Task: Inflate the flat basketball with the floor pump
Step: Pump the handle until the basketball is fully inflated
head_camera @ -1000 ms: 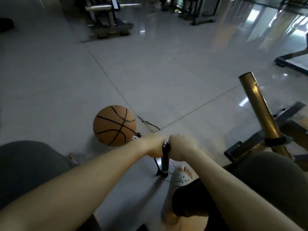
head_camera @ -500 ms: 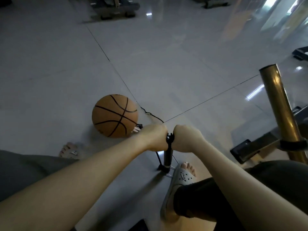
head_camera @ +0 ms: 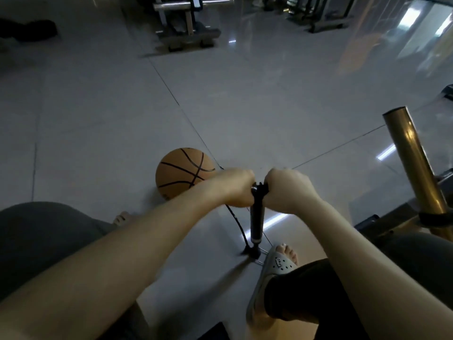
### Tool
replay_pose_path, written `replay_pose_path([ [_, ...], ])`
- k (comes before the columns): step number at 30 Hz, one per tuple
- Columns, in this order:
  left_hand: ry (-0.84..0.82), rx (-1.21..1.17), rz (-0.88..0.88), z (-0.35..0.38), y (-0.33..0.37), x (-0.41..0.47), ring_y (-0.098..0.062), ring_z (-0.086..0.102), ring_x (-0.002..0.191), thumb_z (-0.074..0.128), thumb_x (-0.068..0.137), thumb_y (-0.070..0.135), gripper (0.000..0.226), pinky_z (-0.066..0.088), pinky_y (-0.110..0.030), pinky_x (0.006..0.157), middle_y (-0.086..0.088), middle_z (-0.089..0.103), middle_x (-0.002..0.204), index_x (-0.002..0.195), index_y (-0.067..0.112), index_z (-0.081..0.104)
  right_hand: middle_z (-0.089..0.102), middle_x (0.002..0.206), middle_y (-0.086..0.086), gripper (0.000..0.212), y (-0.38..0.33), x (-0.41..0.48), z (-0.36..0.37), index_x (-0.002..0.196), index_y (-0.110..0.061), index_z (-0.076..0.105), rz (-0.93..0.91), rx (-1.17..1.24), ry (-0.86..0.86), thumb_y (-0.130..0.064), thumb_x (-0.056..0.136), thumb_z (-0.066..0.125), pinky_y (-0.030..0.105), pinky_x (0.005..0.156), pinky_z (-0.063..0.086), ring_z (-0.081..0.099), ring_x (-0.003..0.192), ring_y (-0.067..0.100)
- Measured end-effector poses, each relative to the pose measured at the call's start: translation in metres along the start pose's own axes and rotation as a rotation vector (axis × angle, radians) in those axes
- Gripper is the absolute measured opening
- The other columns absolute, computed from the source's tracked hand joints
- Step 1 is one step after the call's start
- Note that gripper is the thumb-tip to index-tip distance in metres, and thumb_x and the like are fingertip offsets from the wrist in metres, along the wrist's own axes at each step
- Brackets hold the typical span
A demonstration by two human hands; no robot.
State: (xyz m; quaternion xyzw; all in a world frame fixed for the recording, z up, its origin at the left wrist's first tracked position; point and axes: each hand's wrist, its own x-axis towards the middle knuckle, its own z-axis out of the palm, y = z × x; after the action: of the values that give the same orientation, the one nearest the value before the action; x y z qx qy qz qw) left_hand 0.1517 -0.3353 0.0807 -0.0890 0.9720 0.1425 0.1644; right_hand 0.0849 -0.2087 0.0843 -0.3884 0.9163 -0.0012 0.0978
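Now the left hand [head_camera: 236, 190] and right hand [head_camera: 286, 191] are gripping the pump [head_camera: 256, 218] handle, pulling it higher than before for another stroke; the ball [head_camera: 181, 173] is lying mid-frame, just behind the left hand.

Tiled floor [head_camera: 245, 94] — basketball [head_camera: 182, 173], pump [head_camera: 256, 224]

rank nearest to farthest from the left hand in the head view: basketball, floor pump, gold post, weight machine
1. floor pump, centre, its handle held by the left hand
2. basketball, just beyond, to the left
3. gold post, far right
4. weight machine, back of the room
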Motion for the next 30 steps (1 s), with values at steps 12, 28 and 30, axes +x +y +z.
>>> replay_pose_path([
  [12, 0.005, -0.109, -0.012, 0.048, -0.017, 0.04, -0.022, 0.053, 0.054, 0.058, 0.077, 0.016, 0.014, 0.036, -0.026, 0.048, -0.004, 0.059, 0.062, 0.064, 0.015, 0.055, 0.05, 0.066, -0.001, 0.02, 0.011, 0.037, 0.044, 0.067, -0.018, 0.043, 0.056, 0.035, -0.217, -0.026, 0.078, 0.057, 0.026, 0.051, 0.036, 0.046, 0.057, 0.017],
  [28, -0.025, -0.05, -0.013, 0.0, -0.003, 0.009, -0.02, 0.045, 0.05, 0.058, 0.079, 0.009, 0.014, 0.032, -0.026, 0.046, -0.004, 0.051, 0.058, 0.066, 0.012, 0.053, 0.046, 0.065, -0.002, 0.026, 0.0, -0.001, 0.001, 0.067, -0.019, 0.04, 0.044, 0.061, 0.007, -0.03, 0.077, 0.061, 0.027, 0.057, 0.036, 0.05, 0.065, 0.028],
  [30, -0.008, -0.053, 0.008, -0.03, 0.001, 0.007, -0.02, 0.048, 0.051, 0.062, 0.077, 0.008, 0.009, 0.035, -0.027, 0.048, -0.003, 0.053, 0.058, 0.069, 0.01, 0.058, 0.048, 0.066, -0.001, 0.025, 0.003, -0.002, -0.028, 0.068, -0.02, 0.041, 0.034, 0.065, 0.081, -0.029, 0.077, 0.062, 0.027, 0.056, 0.036, 0.048, 0.059, 0.025],
])
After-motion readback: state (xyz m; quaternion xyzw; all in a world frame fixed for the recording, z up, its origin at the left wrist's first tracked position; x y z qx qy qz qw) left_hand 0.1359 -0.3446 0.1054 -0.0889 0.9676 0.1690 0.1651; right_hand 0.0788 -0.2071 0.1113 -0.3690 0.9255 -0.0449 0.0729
